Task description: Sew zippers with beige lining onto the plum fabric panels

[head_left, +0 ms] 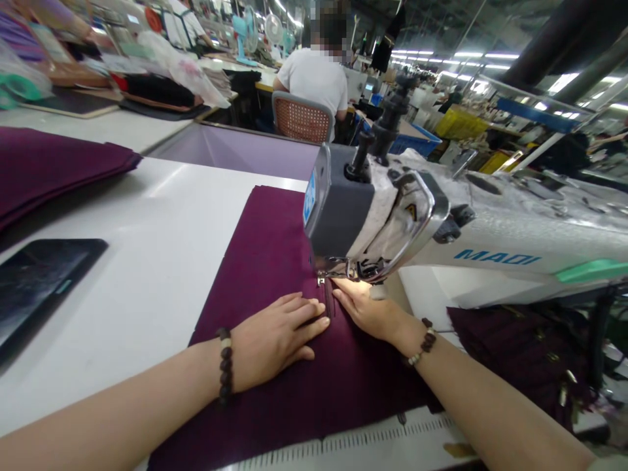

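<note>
A dark purple fabric panel (255, 261) lies flat under the head of a sewing machine (343, 203). The presser foot (321, 280) rests over a narrow dark strip, perhaps a zipper (328, 302), on the panel. My left hand (279, 333) lies palm down on the fabric, fingers stretched toward the strip just in front of the foot. On the strip's right side, my right hand (366, 307) presses the cloth with fingers extended, its fingertips close to the foot and partly hidden beneath the machine head. Both wrists wear beaded bracelets.
More purple fabric is stacked (59, 167) at the left, above a dark tablet or phone (44, 281). Dark purple pieces with zipper pulls (524, 353) hang at the right. A printed ruler (343, 445) runs along the table's front. Ahead, a person (314, 82) sits in a chair (301, 118).
</note>
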Demonstrator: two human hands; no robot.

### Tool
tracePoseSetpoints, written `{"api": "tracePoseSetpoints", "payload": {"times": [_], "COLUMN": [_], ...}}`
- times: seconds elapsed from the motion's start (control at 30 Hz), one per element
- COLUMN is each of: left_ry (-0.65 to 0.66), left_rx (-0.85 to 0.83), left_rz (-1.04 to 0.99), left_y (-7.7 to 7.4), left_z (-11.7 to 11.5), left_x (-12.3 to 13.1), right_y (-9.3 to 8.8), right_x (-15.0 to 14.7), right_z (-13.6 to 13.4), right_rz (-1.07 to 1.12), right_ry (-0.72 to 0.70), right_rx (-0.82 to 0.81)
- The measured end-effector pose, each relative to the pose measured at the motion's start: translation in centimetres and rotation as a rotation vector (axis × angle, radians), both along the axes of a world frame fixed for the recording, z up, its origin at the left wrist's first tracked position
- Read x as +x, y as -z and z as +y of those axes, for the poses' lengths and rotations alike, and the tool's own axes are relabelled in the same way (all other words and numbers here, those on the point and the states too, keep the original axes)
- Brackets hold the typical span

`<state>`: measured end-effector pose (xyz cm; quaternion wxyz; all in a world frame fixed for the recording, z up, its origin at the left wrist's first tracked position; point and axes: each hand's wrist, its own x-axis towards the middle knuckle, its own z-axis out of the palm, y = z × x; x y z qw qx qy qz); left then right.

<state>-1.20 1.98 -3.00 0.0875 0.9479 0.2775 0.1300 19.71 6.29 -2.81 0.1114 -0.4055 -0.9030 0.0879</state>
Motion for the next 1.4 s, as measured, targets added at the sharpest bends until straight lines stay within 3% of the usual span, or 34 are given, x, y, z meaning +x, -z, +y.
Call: {"api": "tracePoseSetpoints", "payload": {"times": [0.33,0.47,0.63,1.03,1.4], "left_ry": [-0.025,-0.086,-0.046,-0.006,-0.043], "left_rx": [0.048,-0.006,0.006,0.012,0.040], "left_rz": [0.026,-0.009,-0.003,0.013,0.007], "left_y": [0.8,0.5,0.2,0.1,-0.4], "left_z": [-1.4,-1.7,-1.3,-1.2,-1.7], "left_x": [0.5,0.9,0.6,0.4,1.1], "right_y": [-1.7,-1.8,-1.8,-0.1,-0.5], "right_x": [-1.6,-1.9,-1.9,-1.3,-1.4], "right_z": [-1.7,-2.2,-1.9,-1.7,-1.8], "right_rz": [-0.067,-0.008,0.032,0.135,0.161], "right_ry": [0.216,0.228,0.269,0.280,0.212], "right_rx": [-0.106,-0.124,-0.175,-0.109,-0.095]}}
